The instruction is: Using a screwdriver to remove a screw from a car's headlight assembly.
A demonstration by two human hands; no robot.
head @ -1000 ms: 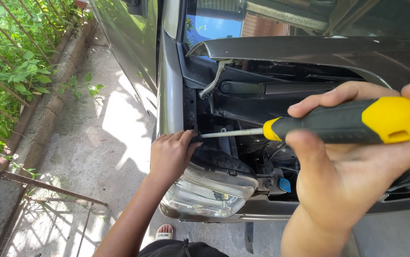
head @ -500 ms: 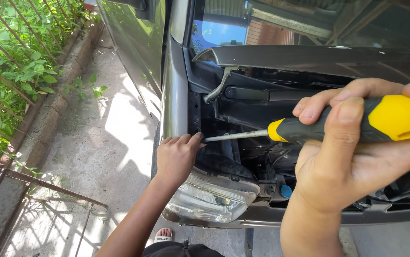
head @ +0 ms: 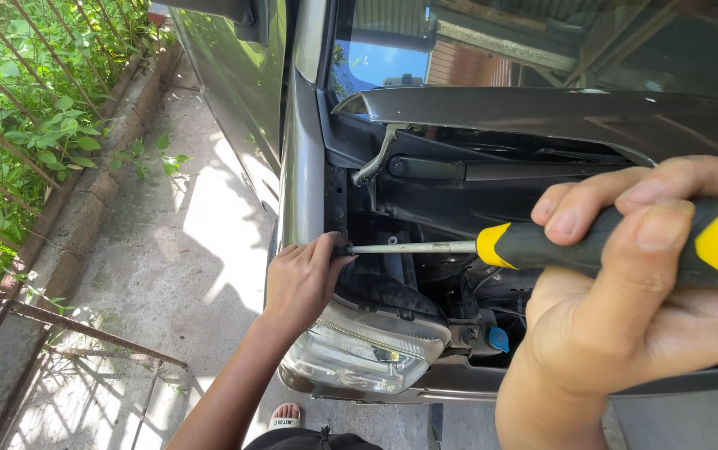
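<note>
My right hand [head: 625,308] grips a screwdriver [head: 592,246] with a black and yellow handle, held level close to the camera. Its metal shaft [head: 413,247] points left, and the tip meets the inner edge of a grey car's fender [head: 301,183] just above the headlight [head: 359,354]. My left hand [head: 305,279] rests on that fender edge, fingers pinched around the shaft's tip. The hood [head: 559,117] is raised over the dark engine bay [head: 459,208].
A blue cap [head: 499,339] sits low in the engine bay beside the headlight. A concrete path [head: 167,250] runs left of the car, bordered by a brick kerb [head: 84,200], rusty railings [head: 9,167] and green plants. A rusty metal frame [head: 9,358] stands bottom left.
The view has shifted slightly; my left hand has closed in around the screwdriver tip at the fender edge, and my right hand holds the handle further right in frame.
</note>
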